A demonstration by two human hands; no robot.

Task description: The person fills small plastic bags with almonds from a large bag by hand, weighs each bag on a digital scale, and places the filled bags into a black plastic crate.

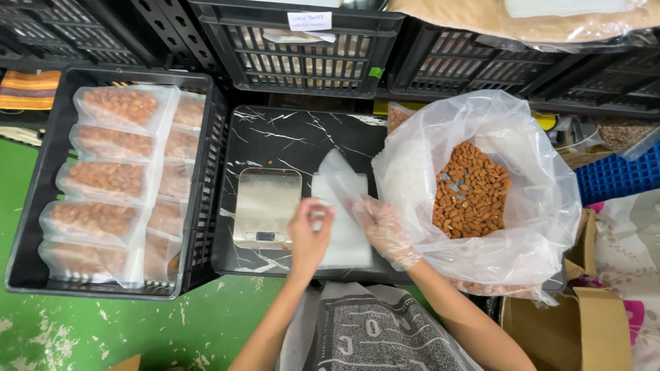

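Note:
My left hand (309, 233), bare, and my right hand (382, 230), in a thin clear glove, both pinch an empty clear plastic pouch (338, 175) that stands up between them. Below the pouch lies a stack of flat empty pouches (344, 240) on a black marble-pattern board (289, 137). A small steel kitchen scale (267, 206) sits just left of my left hand. To the right, a large clear bag (536, 199) holds loose almonds (471, 192).
A black crate (34, 206) on the left holds several filled almond pouches (110, 175). More black crates (302, 48) line the back. Cardboard boxes (570, 330) stand at the lower right, a blue crate (615, 175) at the right. The floor is green.

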